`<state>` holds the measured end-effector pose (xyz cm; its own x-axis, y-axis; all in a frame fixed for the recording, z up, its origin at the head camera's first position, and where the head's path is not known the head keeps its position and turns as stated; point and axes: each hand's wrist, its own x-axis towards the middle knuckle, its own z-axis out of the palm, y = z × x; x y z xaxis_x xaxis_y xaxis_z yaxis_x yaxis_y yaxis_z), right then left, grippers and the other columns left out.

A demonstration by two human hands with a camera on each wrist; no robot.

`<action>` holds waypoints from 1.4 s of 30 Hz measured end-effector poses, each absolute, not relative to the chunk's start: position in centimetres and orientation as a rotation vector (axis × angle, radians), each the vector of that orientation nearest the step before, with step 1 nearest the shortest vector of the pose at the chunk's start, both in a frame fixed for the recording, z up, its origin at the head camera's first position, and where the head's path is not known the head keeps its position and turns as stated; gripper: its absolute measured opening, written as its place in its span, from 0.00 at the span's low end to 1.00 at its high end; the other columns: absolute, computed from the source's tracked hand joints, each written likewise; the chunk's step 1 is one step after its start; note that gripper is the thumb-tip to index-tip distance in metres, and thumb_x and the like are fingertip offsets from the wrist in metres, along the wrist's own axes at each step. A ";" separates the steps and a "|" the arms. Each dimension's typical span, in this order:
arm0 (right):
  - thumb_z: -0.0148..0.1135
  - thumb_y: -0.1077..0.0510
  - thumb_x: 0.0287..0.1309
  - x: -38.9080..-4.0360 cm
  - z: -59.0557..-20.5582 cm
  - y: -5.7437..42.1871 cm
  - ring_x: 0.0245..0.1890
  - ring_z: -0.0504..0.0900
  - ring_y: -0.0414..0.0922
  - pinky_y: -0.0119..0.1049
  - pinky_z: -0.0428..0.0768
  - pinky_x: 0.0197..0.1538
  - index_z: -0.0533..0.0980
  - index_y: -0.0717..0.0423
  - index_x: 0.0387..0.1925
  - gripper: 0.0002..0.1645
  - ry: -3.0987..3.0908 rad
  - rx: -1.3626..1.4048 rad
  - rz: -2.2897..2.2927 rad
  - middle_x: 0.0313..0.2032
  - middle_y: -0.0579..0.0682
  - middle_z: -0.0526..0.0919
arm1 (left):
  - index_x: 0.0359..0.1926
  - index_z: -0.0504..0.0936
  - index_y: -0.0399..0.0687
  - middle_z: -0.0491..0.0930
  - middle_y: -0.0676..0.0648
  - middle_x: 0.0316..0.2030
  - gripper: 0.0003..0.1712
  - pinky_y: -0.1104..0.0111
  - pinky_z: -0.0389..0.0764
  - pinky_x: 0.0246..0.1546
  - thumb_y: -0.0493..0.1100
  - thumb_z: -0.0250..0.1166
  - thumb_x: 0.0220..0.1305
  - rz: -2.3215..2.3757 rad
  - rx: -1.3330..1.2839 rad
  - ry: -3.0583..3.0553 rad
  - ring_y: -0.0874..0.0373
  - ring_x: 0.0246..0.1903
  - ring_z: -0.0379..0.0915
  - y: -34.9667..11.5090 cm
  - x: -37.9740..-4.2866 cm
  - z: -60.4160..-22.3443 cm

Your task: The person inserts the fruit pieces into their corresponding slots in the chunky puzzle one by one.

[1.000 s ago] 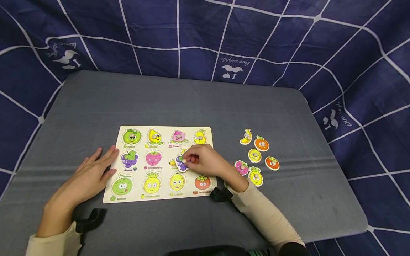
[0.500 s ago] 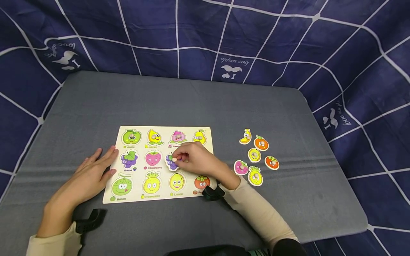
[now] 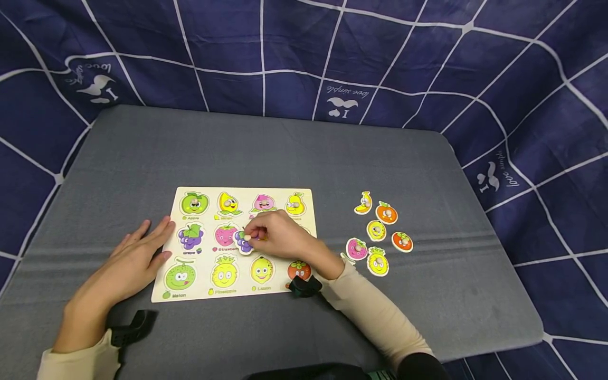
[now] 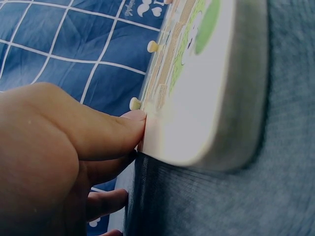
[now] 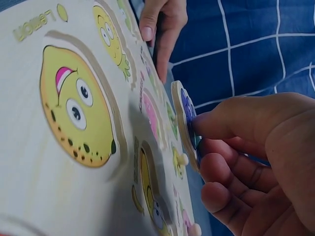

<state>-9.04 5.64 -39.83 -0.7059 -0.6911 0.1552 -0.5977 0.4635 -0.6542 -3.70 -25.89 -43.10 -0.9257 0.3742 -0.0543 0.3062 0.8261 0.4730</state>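
A wooden fruit puzzle board [image 3: 204,272] lies on the grey table. My right hand [image 3: 285,235] pinches the grape puzzle piece [image 3: 242,244] between thumb and fingers. In the right wrist view, the grape piece [image 5: 186,113] is tilted and raised above the board's surface. It overlaps the right side of the strawberry slot [image 3: 225,235] in the head view. The grape slot [image 3: 191,236] lies to its left, in the same row. My left hand [image 3: 130,264] rests at the board's left edge with fingers extended, and its thumb [image 4: 113,132] touches that edge.
Right of the board lie loose pieces: banana [image 3: 363,202], orange [image 3: 387,212], lemon [image 3: 377,230], persimmon [image 3: 402,242], strawberry [image 3: 357,248] and pineapple [image 3: 378,262]. Knobbed pieces, such as the apple [image 3: 194,203], sit in the top row. A blue checked cloth [image 3: 294,53] hangs behind.
My right hand has moved left across the board with the grape piece, from over the banana slot to the strawberry slot's edge. My left hand has stayed in place.
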 end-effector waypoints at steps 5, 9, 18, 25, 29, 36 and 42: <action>0.66 0.66 0.55 -9.2 -39.9 4.9 0.27 0.75 0.33 0.22 0.73 0.33 0.84 0.56 0.31 0.04 2.554 -1.109 -1.077 0.26 0.42 0.81 | 0.73 0.56 0.31 0.51 0.31 0.73 0.36 0.28 0.45 0.61 0.36 0.59 0.71 0.698 0.528 2.856 0.24 0.70 0.40 -25.9 -3.7 -43.1; 0.67 0.66 0.56 -9.2 -39.9 4.4 0.27 0.76 0.34 0.21 0.74 0.33 0.84 0.56 0.32 0.03 2.539 -1.099 -1.078 0.26 0.42 0.81 | 0.73 0.56 0.30 0.52 0.31 0.73 0.35 0.28 0.44 0.61 0.37 0.59 0.72 0.703 0.536 2.858 0.24 0.70 0.40 -25.9 -3.7 -43.2; 0.68 0.65 0.56 -9.5 -39.9 3.6 0.27 0.75 0.35 0.21 0.73 0.34 0.84 0.55 0.33 0.03 2.536 -1.130 -1.056 0.25 0.42 0.79 | 0.73 0.56 0.30 0.52 0.30 0.72 0.35 0.28 0.44 0.61 0.37 0.59 0.72 0.713 0.541 2.856 0.24 0.70 0.40 -25.9 -3.8 -43.2; 0.68 0.64 0.56 -9.6 -39.6 3.0 0.26 0.74 0.32 0.21 0.72 0.34 0.84 0.55 0.33 0.02 2.532 -1.122 -1.033 0.25 0.41 0.79 | 0.73 0.56 0.30 0.52 0.30 0.72 0.35 0.28 0.44 0.61 0.36 0.59 0.71 0.716 0.537 2.857 0.24 0.70 0.40 -25.9 -3.8 -43.3; 0.69 0.64 0.56 -9.6 -39.4 2.7 0.26 0.73 0.31 0.21 0.71 0.34 0.84 0.55 0.32 0.02 2.531 -1.129 -1.025 0.25 0.41 0.79 | 0.73 0.56 0.30 0.52 0.30 0.72 0.35 0.28 0.43 0.61 0.36 0.59 0.71 0.717 0.539 2.858 0.24 0.70 0.40 -25.9 -3.8 -43.3; 0.68 0.65 0.56 -9.7 -39.5 2.0 0.25 0.73 0.31 0.20 0.71 0.34 0.84 0.56 0.33 0.03 2.511 -1.138 -1.034 0.24 0.41 0.79 | 0.73 0.56 0.31 0.52 0.31 0.73 0.35 0.28 0.44 0.61 0.36 0.59 0.71 0.716 0.539 2.858 0.24 0.70 0.40 -26.0 -3.8 -43.4; 0.68 0.65 0.55 -9.9 -39.8 1.4 0.25 0.73 0.31 0.19 0.71 0.34 0.83 0.56 0.32 0.03 2.502 -1.143 -1.034 0.24 0.41 0.79 | 0.73 0.56 0.31 0.52 0.31 0.73 0.35 0.28 0.44 0.61 0.36 0.59 0.71 0.723 0.545 2.866 0.24 0.70 0.41 -26.0 -3.8 -43.5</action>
<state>-9.88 1.35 -39.79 -0.6799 -0.7264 0.0998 -0.5848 0.4552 -0.6714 -3.78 -25.98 -43.45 -0.9253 0.3767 -0.0429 0.3113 0.8194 0.4813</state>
